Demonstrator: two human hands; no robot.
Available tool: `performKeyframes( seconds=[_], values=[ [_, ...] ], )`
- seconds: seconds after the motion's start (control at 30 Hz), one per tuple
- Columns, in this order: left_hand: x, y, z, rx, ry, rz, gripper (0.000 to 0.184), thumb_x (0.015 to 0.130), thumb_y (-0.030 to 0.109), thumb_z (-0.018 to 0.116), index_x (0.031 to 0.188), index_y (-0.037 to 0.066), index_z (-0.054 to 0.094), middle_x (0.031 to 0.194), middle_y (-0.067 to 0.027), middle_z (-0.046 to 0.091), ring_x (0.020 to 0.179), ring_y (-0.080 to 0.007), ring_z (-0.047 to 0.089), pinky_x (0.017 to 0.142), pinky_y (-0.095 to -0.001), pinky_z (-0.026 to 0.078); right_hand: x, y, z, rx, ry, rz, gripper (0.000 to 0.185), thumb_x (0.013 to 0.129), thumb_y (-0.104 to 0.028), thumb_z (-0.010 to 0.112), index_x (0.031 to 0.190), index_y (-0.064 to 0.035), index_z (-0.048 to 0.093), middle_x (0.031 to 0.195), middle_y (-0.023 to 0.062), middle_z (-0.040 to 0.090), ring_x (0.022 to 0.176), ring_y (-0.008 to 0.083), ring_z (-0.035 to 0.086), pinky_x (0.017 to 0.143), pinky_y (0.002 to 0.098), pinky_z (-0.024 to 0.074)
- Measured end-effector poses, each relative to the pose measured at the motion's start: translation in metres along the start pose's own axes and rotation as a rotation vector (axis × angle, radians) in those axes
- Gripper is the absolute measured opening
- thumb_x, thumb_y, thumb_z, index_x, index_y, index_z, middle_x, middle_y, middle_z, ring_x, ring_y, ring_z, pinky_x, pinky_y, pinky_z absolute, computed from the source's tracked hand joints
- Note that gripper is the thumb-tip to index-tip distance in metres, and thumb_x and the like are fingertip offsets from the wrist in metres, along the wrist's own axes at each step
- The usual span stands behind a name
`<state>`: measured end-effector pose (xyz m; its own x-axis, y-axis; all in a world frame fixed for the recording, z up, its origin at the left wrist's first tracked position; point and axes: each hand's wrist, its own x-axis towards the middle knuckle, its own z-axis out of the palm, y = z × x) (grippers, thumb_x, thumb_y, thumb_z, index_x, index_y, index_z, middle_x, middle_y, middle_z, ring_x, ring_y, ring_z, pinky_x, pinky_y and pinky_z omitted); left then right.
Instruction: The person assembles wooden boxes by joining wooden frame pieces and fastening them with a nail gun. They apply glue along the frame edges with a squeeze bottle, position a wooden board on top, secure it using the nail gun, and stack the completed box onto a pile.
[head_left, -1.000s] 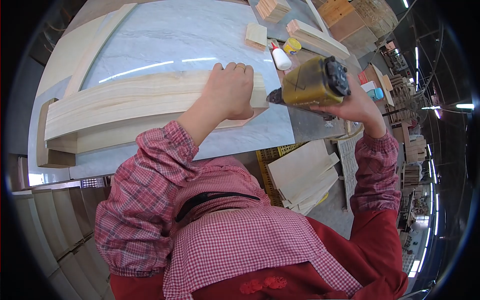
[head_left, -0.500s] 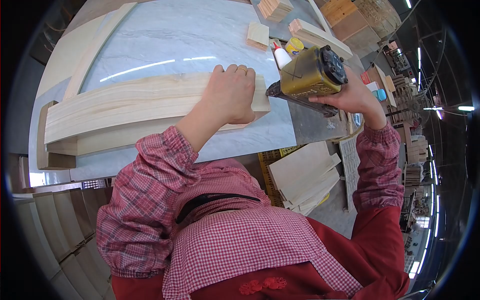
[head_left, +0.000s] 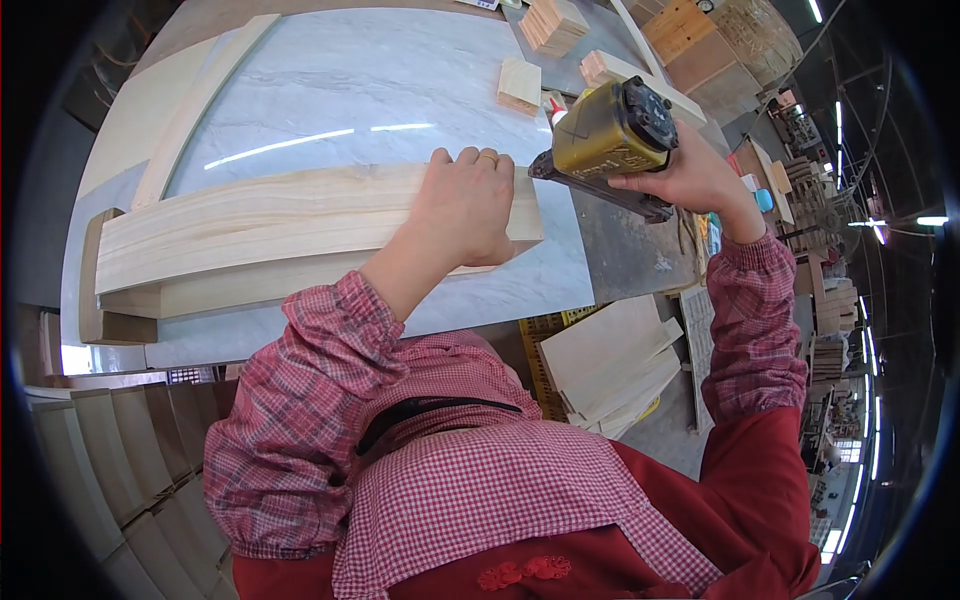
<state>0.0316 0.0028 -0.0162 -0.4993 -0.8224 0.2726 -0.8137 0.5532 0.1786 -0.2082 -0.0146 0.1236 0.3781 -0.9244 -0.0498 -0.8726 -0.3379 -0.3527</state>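
Observation:
Over the right end of a long pale wooden frame [head_left: 270,215], my left hand [head_left: 465,205] is closed, fingers across the upper board and thumb down near its near side. A darker wooden block [head_left: 100,290] stands at the frame's left end. In my right hand [head_left: 695,180] is a gold and black nail gun [head_left: 605,130], fingers wrapped around its handle. The dark nose of the nail gun reaches the far right corner of the frame; whether it presses on the wood I cannot tell.
The frame lies on a marble-patterned tabletop [head_left: 350,70]. A long board [head_left: 200,110] lies at the back left. Wood blocks [head_left: 519,84], a red-tipped bottle [head_left: 558,110] and a stacked wood bundle [head_left: 553,25] sit beyond the nail gun. Thin panels [head_left: 610,360] stand below the table edge.
The nail gun has shifted slightly left and up, its nose now at the frame's far right corner. My left hand keeps its hold on the frame.

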Motion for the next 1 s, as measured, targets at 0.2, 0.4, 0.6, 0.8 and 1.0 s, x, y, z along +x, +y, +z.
performKeyframes(
  seconds=[0.2,0.4,0.6,0.8,1.0],
  values=[
    [0.000,-0.001,0.001,-0.014,-0.004,0.001,0.064,0.075,0.055,0.075,0.108,0.001,0.065,0.103,-0.0126,0.067,0.094,-0.0268,0.060,0.086,-0.0411,0.042,0.008,0.002,0.003,-0.002,-0.031,0.037,0.066,0.072,-0.024,0.092,0.125,-0.0005,0.062,0.120,0.0146,0.070,0.104,0.0269,0.066,0.094,0.0365,0.0519],
    [0.001,-0.003,0.008,-0.024,0.010,0.015,0.072,0.073,0.058,0.076,0.114,0.000,0.063,0.107,-0.0137,0.068,0.097,-0.0274,0.060,0.088,-0.0421,0.042,0.008,0.001,0.004,0.004,-0.045,0.080,0.066,0.072,-0.023,0.093,0.126,-0.0007,0.061,0.119,0.0144,0.070,0.104,0.0271,0.067,0.094,0.0367,0.0522],
    [-0.028,-0.029,-0.011,0.020,0.015,0.015,0.083,0.071,0.058,0.080,0.132,0.005,0.058,0.118,-0.0133,0.067,0.105,-0.0284,0.060,0.095,-0.0444,0.042,-0.036,0.021,-0.009,0.061,0.055,0.060,0.063,0.072,-0.016,0.091,0.125,-0.0001,0.061,0.117,0.0136,0.071,0.101,0.0259,0.068,0.091,0.0361,0.0538],
    [-0.050,-0.035,-0.035,0.102,-0.052,-0.048,0.085,0.069,0.053,0.085,0.140,0.015,0.057,0.119,-0.0099,0.066,0.107,-0.0280,0.061,0.096,-0.0461,0.043,-0.086,0.081,0.007,0.298,0.266,0.046,0.059,0.072,-0.006,0.089,0.124,0.0008,0.062,0.116,0.0125,0.071,0.098,0.0232,0.069,0.087,0.0328,0.0561],
    [-0.001,0.036,0.006,0.039,-0.012,-0.036,0.074,0.068,0.051,0.085,0.126,0.011,0.064,0.111,-0.0107,0.067,0.102,-0.0289,0.060,0.090,-0.0485,0.043,-0.124,0.109,-0.001,0.470,0.367,0.212,0.057,0.075,-0.003,0.086,0.126,0.0009,0.061,0.115,0.0129,0.071,0.096,0.0227,0.071,0.083,0.0307,0.0571]
  ],
)
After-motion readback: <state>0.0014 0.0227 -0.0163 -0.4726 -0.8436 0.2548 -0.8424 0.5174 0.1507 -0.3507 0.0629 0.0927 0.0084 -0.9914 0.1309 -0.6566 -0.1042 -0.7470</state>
